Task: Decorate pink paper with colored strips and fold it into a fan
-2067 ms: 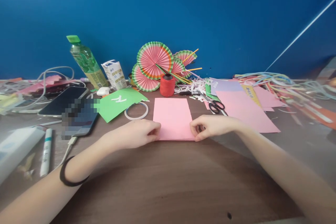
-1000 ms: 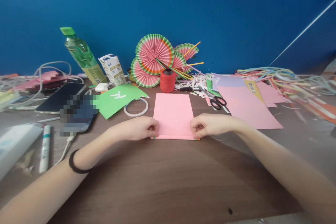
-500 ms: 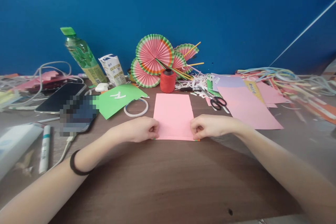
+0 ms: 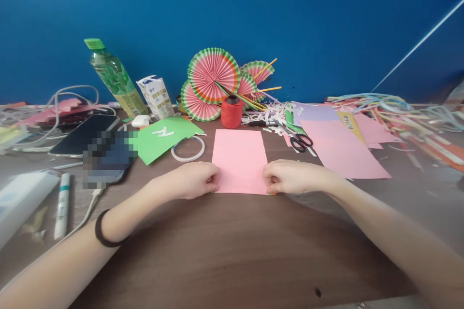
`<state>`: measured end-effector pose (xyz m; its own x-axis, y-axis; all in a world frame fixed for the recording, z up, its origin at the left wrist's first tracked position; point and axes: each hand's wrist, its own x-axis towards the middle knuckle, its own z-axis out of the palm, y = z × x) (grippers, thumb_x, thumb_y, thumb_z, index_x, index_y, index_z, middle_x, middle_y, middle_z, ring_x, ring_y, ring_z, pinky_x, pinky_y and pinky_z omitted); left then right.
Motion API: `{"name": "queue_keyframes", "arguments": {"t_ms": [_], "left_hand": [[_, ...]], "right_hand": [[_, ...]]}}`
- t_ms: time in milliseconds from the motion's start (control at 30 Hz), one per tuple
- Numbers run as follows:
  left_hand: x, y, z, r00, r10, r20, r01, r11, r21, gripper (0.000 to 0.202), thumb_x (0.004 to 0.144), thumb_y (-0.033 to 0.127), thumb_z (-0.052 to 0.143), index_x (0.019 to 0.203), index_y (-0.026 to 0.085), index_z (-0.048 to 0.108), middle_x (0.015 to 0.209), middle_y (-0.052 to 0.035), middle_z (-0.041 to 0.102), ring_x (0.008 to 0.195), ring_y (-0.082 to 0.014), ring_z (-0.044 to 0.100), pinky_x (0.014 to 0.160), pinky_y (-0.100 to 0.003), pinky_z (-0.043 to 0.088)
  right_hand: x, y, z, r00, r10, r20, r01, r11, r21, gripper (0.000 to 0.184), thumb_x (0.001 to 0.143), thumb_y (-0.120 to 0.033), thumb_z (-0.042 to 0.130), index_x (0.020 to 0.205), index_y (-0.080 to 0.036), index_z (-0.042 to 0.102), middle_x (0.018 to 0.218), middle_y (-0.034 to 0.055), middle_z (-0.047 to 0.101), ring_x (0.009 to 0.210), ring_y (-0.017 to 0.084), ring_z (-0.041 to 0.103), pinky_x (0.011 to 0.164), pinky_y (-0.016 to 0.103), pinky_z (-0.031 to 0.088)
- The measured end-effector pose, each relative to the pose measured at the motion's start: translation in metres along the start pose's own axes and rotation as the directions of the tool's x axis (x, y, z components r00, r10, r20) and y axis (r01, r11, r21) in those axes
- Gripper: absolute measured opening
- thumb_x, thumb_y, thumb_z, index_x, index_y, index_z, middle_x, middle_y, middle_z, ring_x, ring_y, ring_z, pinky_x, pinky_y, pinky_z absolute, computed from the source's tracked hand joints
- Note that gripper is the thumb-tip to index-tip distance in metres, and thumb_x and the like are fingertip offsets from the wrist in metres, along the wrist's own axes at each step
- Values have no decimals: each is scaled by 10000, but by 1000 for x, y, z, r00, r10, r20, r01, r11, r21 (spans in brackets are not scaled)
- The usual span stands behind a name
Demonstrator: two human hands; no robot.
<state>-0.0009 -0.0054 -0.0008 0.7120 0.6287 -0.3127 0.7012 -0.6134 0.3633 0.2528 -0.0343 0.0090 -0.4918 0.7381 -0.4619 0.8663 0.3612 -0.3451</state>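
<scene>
Pink paper [image 4: 239, 159], smooth and rectangular, is laid flat on the wood-grained table [image 4: 224, 251], its near corners pinched between the curled fingers of the left hand [image 4: 199, 178] and right hand [image 4: 288, 176]. Beyond the far edge, a cylindrical red spool [image 4: 231, 115] is set before round, pleated paper fans [image 4: 213, 72]; a thin whitish ring [image 4: 187, 158] is placed to the left, black-handled scissors [image 4: 298, 148] to the right.
</scene>
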Motion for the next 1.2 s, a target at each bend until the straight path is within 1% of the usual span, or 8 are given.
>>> {"name": "queue_keyframes", "arguments": {"t_ms": [133, 200, 300, 433, 533, 633, 933, 1200], "left_hand": [[1, -1, 1, 993, 100, -68, -101, 995, -16, 28, 755, 182, 474, 754, 189, 446, 791, 3, 493, 687, -127, 456, 608, -231, 349], [0, 0, 0, 982, 176, -70, -179, 984, -26, 129, 747, 128, 472, 853, 201, 477, 897, -12, 483, 810, -148, 459, 710, -242, 361], [0, 3, -2, 969, 248, -17, -249, 968, -39, 331, 752, 51, 419, 993, 259, 511, 995, -21, 439, 941, -174, 418, 837, -282, 327], [1, 4, -3, 951, 307, 23, -305, 949, -76, 461, 763, 4, 366, 1055, 317, 537, 1019, -15, 422, 1004, -177, 374, 914, -310, 264], [3, 1, -2, 948, 316, 43, -311, 945, -96, 499, 759, 6, 379, 1104, 335, 527, 1028, -16, 423, 1018, -180, 355, 933, -318, 235], [4, 0, -3, 948, 312, 62, -305, 948, -95, 518, 763, 17, 377, 1138, 346, 515, 1050, -19, 424, 1022, -183, 343, 932, -322, 228], [4, 2, -5, 954, 291, 78, -277, 949, -152, 493, 762, 36, 383, 1108, 344, 551, 1072, -15, 437, 1033, -186, 339, 948, -327, 217], [4, 1, -6, 954, 283, 102, -269, 955, -128, 453, 805, 78, 374, 1114, 359, 548, 1086, -16, 421, 1031, -189, 329, 943, -323, 212]], "right_hand": [[-3, -5, -2, 998, -34, -50, 34, 999, 1, 78, 707, -241, 526, 692, -191, 468, 775, 15, 542, 692, 150, 486, 579, 237, 318], [-3, -5, -2, 992, -114, -60, 116, 993, 31, 56, 700, -181, 507, 723, -195, 458, 795, 10, 527, 710, 145, 478, 592, 234, 327], [0, -1, -1, 963, -268, -34, 270, 958, 97, 129, 696, -100, 462, 779, -195, 488, 854, 17, 503, 808, 151, 475, 673, 241, 351], [6, 5, 0, 942, -336, 23, 327, 930, 167, 322, 709, -92, 466, 1004, -208, 524, 923, 31, 456, 837, 155, 455, 726, 263, 370], [9, 7, 0, 930, -363, 61, 347, 920, 180, 494, 710, -61, 451, 1164, -247, 500, 930, 31, 418, 870, 158, 435, 791, 287, 365], [11, 7, 0, 917, -394, 71, 377, 910, 174, 577, 714, -33, 429, 1227, -290, 490, 945, 32, 394, 921, 162, 409, 860, 306, 338], [12, 7, -1, 907, -413, 85, 395, 903, 170, 590, 725, -24, 428, 1242, -300, 496, 976, 40, 387, 963, 169, 388, 907, 321, 306], [12, 6, -1, 905, -414, 97, 394, 902, 177, 591, 701, -7, 417, 1200, -300, 535, 1001, 39, 387, 990, 172, 398, 900, 321, 314]]}}
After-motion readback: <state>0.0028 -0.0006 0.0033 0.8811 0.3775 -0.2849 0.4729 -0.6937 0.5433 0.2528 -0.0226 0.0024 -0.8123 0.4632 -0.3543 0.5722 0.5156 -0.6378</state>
